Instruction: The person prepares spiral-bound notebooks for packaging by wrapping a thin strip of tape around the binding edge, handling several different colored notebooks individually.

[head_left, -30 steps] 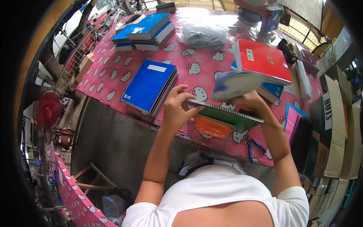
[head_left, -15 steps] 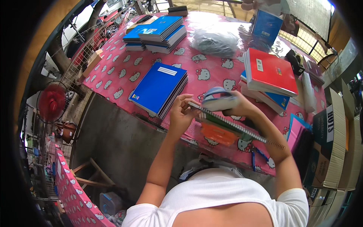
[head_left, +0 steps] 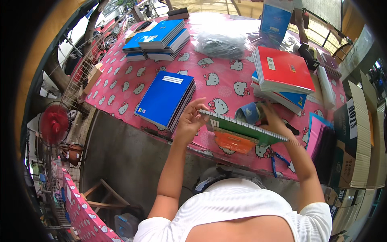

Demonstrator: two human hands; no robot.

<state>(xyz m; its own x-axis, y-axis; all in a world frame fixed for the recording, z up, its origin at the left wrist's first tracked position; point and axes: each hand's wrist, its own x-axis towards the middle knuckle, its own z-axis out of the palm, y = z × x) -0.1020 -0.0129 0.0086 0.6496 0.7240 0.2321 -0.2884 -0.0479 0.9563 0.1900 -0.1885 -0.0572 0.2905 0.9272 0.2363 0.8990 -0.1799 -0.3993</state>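
My left hand point(head_left: 190, 120) pinches the upper left corner of a green spiral notebook point(head_left: 246, 130), tilted up above the table's near edge. White coil binding runs along its top, and a loose end of coil sticks out at the right, by my right wrist. Beyond the notebook, my right hand point(head_left: 276, 119) is at the right end of a rounded blue and grey object point(head_left: 250, 113), low over the table. Its fingers are blurred, so I cannot tell whether they still grip it. An orange translucent piece point(head_left: 234, 142) shows below the notebook.
Blue notebooks point(head_left: 166, 97) are stacked at left, more blue ones point(head_left: 161, 34) behind. Red notebooks point(head_left: 284, 70) are at right. Blue-handled pliers point(head_left: 274, 163) lie near the front edge. A cardboard box point(head_left: 350, 141) stands at right. Another person's arm point(head_left: 300, 26) shows at the back.
My right hand has lowered the blue and grey object from above the notebook's coil to the table beyond it. My left hand keeps its pinch on the notebook. The view has shifted slightly.
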